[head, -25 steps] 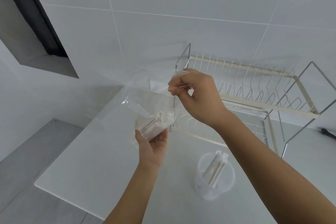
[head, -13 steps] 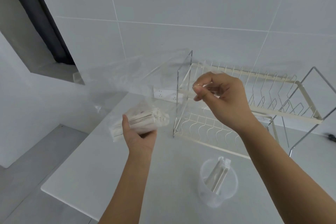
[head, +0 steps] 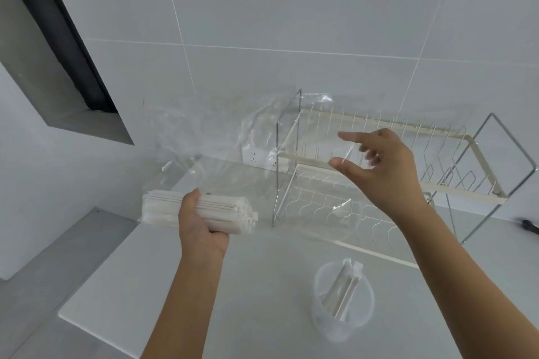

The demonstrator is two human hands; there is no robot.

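Bundle of white paper-wrapped sticks (head: 233,213) (straws or chopsticks, cannot tell which) lies crosswise at centre left of the frame, inside a clear plastic bag (head: 221,148). Left hand (head: 201,227) grips the bundle from below through the film, with the thumb curled over its top. The bundle is held above the white counter (head: 140,285), not touching it.

Loose upper part of the bag spreads up and to the right, across the front of the dish rack (head: 460,191). Right hand (head: 385,172) is at centre right, in front of the rack's upper tier. Its fingers are straight, with thumb and forefinger spread apart and clamped on nothing. Film glints between the two; actual contact cannot be told.

Rack is two-tier, cream wire on a chrome frame, standing on the counter against the tiled wall (head: 291,9). White wall socket (head: 256,156) shows through the bag, left of the rack.

Translucent plastic cup (head: 364,309) stands on the counter at lower right, with a few wrapped sticks (head: 345,285) leaning inside. Dark window recess (head: 58,52) at upper left.
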